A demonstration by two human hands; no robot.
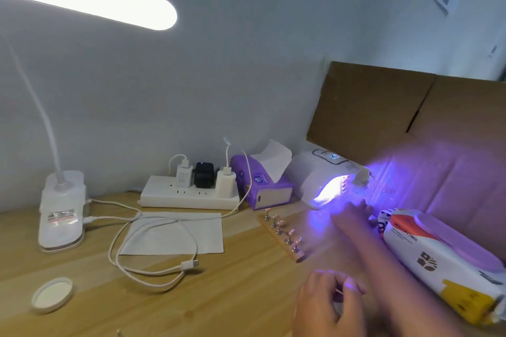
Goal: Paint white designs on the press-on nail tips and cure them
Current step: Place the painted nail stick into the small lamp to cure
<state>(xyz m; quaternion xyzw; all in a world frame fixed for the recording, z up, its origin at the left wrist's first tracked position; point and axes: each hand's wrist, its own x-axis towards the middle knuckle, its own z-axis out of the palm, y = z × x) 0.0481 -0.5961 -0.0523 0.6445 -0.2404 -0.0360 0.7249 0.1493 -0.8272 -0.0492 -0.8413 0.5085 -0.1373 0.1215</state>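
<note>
A white curing lamp (320,172) stands at the back right and throws violet light out of its mouth. Small pinkish nail tips (345,186) show at that mouth. My right hand (351,213) reaches to the mouth, blurred, and its fingertips are hidden, so I cannot tell its grip. A wooden strip (294,256) lies left of the hand and carries several nail tips (282,230) on little metal stands. My left hand (325,304) hovers low over the table with loosely curled fingers, and I see nothing in it.
A wipes pack (440,257) lies right of my arm, with cardboard (383,112) behind. A purple tissue box (262,186) and a power strip (189,195) sit at the back. A white sheet (175,232), a cable (153,273), a round lid (52,294) and a clip lamp (61,213) lie to the left.
</note>
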